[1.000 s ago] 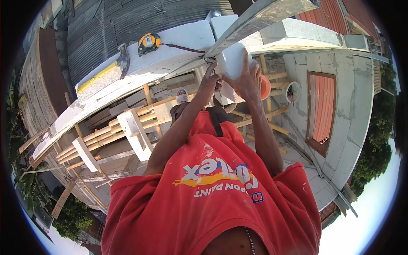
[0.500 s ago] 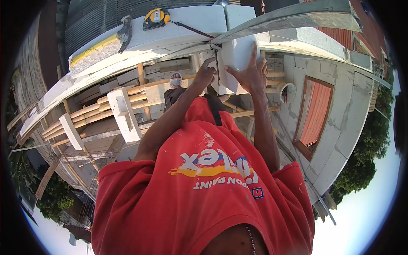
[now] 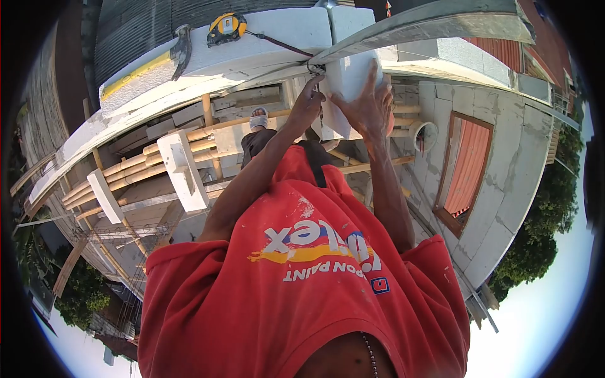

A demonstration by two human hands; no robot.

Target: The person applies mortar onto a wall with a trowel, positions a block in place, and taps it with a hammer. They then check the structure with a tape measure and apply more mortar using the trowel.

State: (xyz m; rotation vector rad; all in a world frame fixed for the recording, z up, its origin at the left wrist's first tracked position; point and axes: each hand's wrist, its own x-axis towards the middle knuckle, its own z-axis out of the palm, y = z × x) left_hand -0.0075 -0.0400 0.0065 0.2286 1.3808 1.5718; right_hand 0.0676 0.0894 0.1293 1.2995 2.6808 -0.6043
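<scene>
A white block (image 3: 350,72) stands at the top of the wall, below a long grey metal bar (image 3: 428,28). My right hand (image 3: 367,107) lies spread against the block's near side, thumb and fingers apart. Just left of the block, my left hand (image 3: 307,104) has its fingers pinched near a dark wire or cord (image 3: 314,67) that hangs by the bar's lower end; what is between the fingers is too small to make out. A yellow and black tape measure (image 3: 227,29) and a hammer with a yellow handle (image 3: 141,72) rest on the white wall top (image 3: 271,41).
Bamboo poles (image 3: 165,148) cross below the wall at left, with white upright pieces (image 3: 183,170) among them. A white bucket (image 3: 423,136) is at right, near a block wall (image 3: 510,157) with a wood-framed window (image 3: 464,170). A sandaled foot (image 3: 258,118) shows below.
Over the last second the whole view has shifted, putting the bar farther right. My left hand dropped from the cord, then rose close to it again. My right hand stays on the block.
</scene>
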